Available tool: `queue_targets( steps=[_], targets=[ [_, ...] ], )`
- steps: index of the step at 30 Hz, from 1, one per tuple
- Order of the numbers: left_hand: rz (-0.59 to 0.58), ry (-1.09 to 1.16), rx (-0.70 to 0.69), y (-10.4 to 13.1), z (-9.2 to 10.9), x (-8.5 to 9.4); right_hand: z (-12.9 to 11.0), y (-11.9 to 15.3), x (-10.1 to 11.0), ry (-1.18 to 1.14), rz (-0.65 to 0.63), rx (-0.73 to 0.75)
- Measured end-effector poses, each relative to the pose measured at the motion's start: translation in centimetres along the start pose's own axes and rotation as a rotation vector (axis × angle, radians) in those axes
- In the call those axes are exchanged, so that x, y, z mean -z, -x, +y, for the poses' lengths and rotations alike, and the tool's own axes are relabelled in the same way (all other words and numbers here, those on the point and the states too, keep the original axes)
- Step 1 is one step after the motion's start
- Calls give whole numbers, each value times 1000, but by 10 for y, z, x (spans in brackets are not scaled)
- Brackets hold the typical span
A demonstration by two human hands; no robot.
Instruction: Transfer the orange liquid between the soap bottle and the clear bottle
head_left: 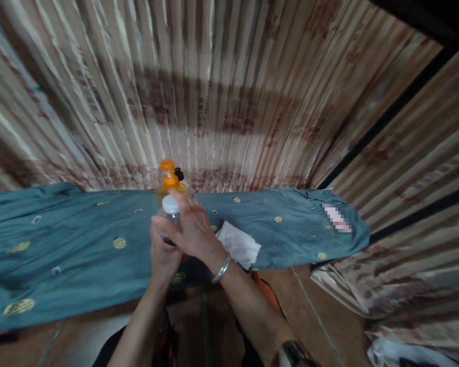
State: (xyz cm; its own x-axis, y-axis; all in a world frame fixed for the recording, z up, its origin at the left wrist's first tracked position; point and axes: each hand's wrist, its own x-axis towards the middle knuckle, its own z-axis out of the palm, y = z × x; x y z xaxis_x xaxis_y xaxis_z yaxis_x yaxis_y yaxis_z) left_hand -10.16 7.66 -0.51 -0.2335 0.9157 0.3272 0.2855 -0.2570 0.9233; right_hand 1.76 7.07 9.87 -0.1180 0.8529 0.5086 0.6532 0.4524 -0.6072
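A clear bottle with a white cap (171,204) stands upright between my hands, above the cloth-covered surface. My left hand (165,255) is wrapped round its lower part from the left and below. From the right, my right hand (195,227) reaches over it, with fingers closed against the bottle beside the cap. Just behind is a yellowish bottle with an orange pump top (170,178), partly hidden by the capped bottle and my right hand. A black top (179,174) shows beside the orange pump. A white cloth or tissue (239,244) lies right of my right hand.
A teal patterned cloth (80,229) covers the long, narrow surface. A blurred white and pink item (336,218) lies at its right end. Pleated curtains (214,102) hang behind and at the right, with dark poles there. Tiled floor (309,300) shows in front.
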Motion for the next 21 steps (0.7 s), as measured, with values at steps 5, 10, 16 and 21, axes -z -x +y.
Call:
queue_targets(
  steps=[5,10,16,21],
  targets=[
    [51,103,85,8,0,-10,7,-7,-3,-170,69,-158],
    [69,157,147,13,0,-11,5,-8,-1,-244,37,-187],
    [57,234,200,16,9,-11,12,-8,3,-282,-31,-118],
    [52,263,212,15,16,-10,14,-1,12,-117,110,-59]
  ],
)
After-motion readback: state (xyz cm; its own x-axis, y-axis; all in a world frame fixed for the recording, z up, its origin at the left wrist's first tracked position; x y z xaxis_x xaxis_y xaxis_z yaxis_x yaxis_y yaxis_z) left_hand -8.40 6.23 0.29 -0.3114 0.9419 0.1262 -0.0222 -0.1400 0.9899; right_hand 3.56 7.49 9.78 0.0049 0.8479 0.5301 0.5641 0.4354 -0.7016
